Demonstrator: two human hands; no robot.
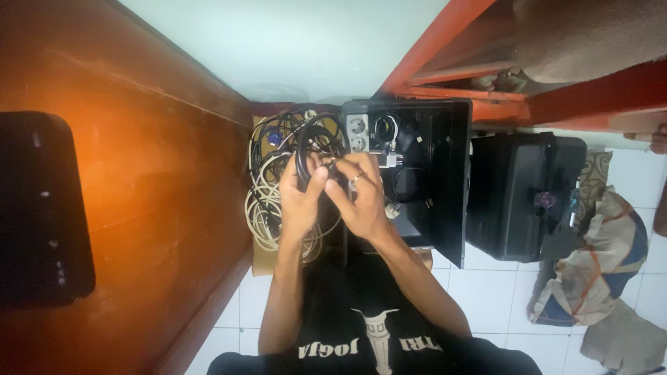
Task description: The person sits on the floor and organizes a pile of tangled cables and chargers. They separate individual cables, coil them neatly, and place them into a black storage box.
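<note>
At the far left a dark flat rectangular device (pixel 38 208) sits against a polished reddish-brown wooden panel (pixel 160 160), which closes off that whole side. Just right of the panel's edge lies a tangled heap of cream and black cables (pixel 267 208), spread over a brown cardboard piece on the white tiled floor (pixel 493 278).

Above the heap, the left hand (pixel 300 201) is clenched around a looped black rubber cable (pixel 306 149), thumb pressed on the strand. The right hand (pixel 361 198), with a ring on one finger, pinches the same cable right beside it, the fingertips of both hands almost touching.

Directly behind and right of the hands stands an open black plastic case (pixel 451 187), holding a white double socket strip (pixel 357 133) and more coiled wires; its upright wall hems the right hand in. Further right stands a closed black hard case (pixel 528 194), then crumpled patterned cloth (pixel 590 271) on the tiles. An orange-red painted frame (pixel 445 42) overhangs at the top. Open floor shows only near the person's lap and between the cases.
</note>
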